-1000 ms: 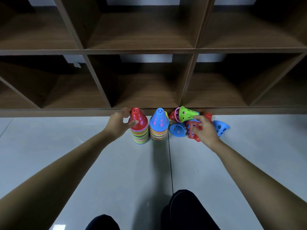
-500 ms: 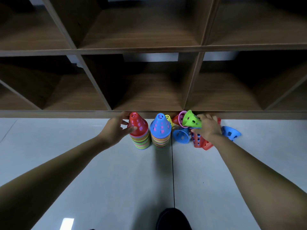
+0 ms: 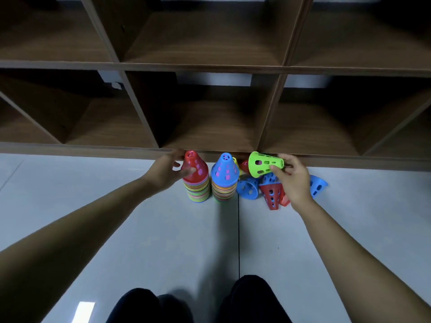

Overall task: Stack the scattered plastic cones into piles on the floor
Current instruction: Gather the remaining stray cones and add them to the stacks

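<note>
Two piles of plastic cones stand on the grey floor by the shelf's foot. The left pile [image 3: 196, 183] has a red cone on top, and my left hand [image 3: 166, 170] grips that cone with thumb and fingers curled round it. The right pile [image 3: 224, 180] is topped by a blue cone. My right hand [image 3: 292, 178] holds a green cone [image 3: 261, 163] by its narrow end, lifted above the floor and lying sideways. Under it lie loose cones: a blue one [image 3: 247, 188], a red one [image 3: 271, 194] and another blue one [image 3: 316, 184].
A brown wooden cubby shelf [image 3: 210, 108] runs across the back, its bottom edge right behind the cones. A dark floor joint [image 3: 239, 236] runs toward me. My knees [image 3: 198, 301] show at the bottom edge.
My right hand has taken hold of the green cone and lifted it off the loose heap. My left hand has stayed on the red-topped pile.
</note>
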